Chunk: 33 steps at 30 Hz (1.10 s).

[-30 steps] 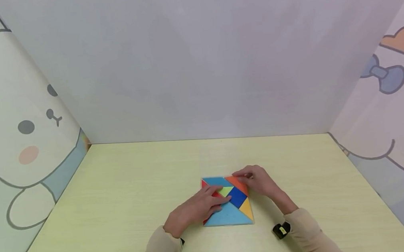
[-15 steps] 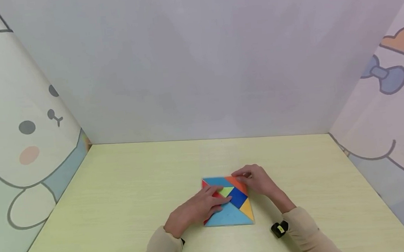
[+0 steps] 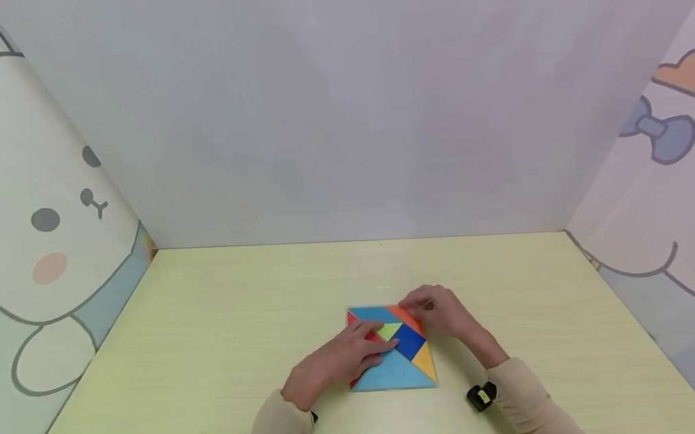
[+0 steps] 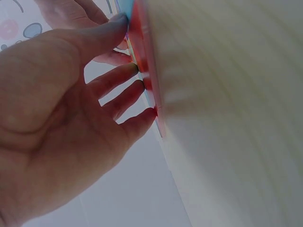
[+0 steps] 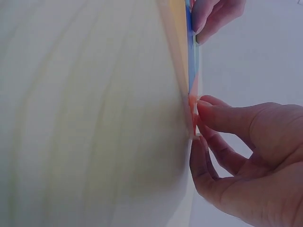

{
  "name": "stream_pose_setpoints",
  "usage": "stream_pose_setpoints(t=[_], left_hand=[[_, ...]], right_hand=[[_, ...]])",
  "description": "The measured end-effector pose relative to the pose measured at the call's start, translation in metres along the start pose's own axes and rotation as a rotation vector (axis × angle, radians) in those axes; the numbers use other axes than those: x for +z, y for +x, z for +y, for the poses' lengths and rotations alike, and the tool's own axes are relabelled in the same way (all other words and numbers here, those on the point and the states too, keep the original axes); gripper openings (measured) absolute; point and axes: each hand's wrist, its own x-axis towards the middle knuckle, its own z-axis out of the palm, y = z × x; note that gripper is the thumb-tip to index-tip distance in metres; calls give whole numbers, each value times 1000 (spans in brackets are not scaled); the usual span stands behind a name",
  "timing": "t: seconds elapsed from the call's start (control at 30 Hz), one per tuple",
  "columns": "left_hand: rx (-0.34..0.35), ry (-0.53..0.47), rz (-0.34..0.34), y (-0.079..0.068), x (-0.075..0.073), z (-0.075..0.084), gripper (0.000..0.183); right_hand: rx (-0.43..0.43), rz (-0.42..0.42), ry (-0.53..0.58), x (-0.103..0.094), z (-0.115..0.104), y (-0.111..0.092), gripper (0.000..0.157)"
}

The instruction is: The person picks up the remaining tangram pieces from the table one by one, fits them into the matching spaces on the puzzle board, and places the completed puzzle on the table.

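Observation:
A square tangram of coloured flat pieces lies on the table in a shallow clear tray. My left hand rests over its left side, fingers spread and fairly straight, fingertips touching the pieces; it partly hides the red ones. At the far right corner, my right hand has bent fingers and pinches the orange triangle at the corner. In the right wrist view, thumb and fingertips meet at the orange piece. The blue square, yellow triangle and lime triangle lie between the hands.
A faint, see-through rectangle lies just beyond the tangram. The pale wooden table meets a grey wall at the back. Cartoon-printed panels flank both sides. A black wrist device hangs under the right sleeve.
Both hands stay almost in place. My right fingers shift very slightly at the orange corner; the pieces show no clear movement.

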Motion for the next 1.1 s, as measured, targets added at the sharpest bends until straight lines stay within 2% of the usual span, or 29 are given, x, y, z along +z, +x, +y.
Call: stream_pose_setpoints(t=[0.17, 0.63, 0.77, 1.0, 1.1], left_hand=[[-11, -1, -1, 1, 1, -1, 45], [21, -31, 23, 1, 0, -4, 44], [36, -45, 43, -2, -3, -7, 41], [5, -89, 58, -6, -10, -12, 35], [18, -79, 79, -6, -11, -15, 34]], right_hand=[[-16, 7, -8, -1, 0, -1, 21], [100, 19, 18, -3, -3, -4, 13], [87, 26, 24, -5, 0, -5, 10], [64, 28, 14, -8, 0, -6, 12], [39, 33, 7, -10, -2, -7, 12]])
